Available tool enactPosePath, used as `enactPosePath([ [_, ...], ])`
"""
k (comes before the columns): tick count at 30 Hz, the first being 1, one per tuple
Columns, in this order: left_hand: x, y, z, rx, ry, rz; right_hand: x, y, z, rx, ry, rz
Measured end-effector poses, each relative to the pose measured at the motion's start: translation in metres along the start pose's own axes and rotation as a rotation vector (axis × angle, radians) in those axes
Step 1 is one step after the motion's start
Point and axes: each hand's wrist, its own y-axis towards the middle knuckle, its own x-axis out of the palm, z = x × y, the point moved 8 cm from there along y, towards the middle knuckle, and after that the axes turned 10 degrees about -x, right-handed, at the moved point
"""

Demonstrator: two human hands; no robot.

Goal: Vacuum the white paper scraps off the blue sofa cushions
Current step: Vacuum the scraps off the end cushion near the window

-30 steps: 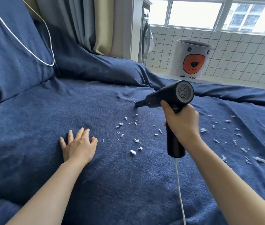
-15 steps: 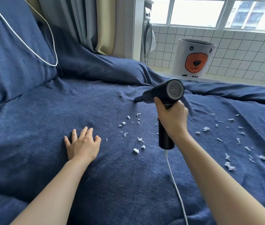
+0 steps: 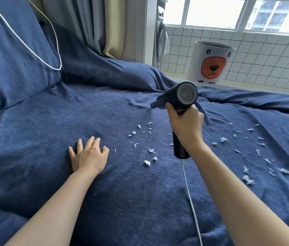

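My right hand (image 3: 186, 128) grips the handle of a black handheld vacuum (image 3: 179, 96). Its narrow nozzle points left and sits just above the blue sofa seat cushion (image 3: 51, 132), beyond the scraps. Several white paper scraps (image 3: 146, 150) lie on the cushion between my hands, and another scatter of scraps (image 3: 250, 157) lies to the right of my right arm. My left hand (image 3: 88, 155) rests flat on the cushion with its fingers spread, left of the nearer scraps.
A white cord (image 3: 191, 201) hangs from the vacuum handle toward me; another stretch of white cord (image 3: 33, 50) loops across the blue back cushion (image 3: 10, 59). A white bin with a bear face (image 3: 209, 64) stands beyond the sofa by the tiled wall. Curtains hang at the back.
My right hand has carried the vacuum a little to the left and away from me over the scraps. My left hand has stayed flat on the cushion.
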Motion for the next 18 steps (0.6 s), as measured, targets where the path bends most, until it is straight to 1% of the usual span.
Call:
enactPosePath([
  [8, 0.000, 0.001, 0.000, 0.026, -0.019, 0.012, -0.051, -0.001, 0.026, 0.044, -0.123, 0.053],
  [12, 0.000, 0.000, 0.003, 0.064, -0.030, 0.006, -0.063, -0.007, 0.030, 0.079, -0.115, 0.033],
  [18, -0.001, -0.002, 0.004, 0.096, -0.032, -0.006, -0.059, -0.016, 0.020, 0.112, -0.044, -0.031],
])
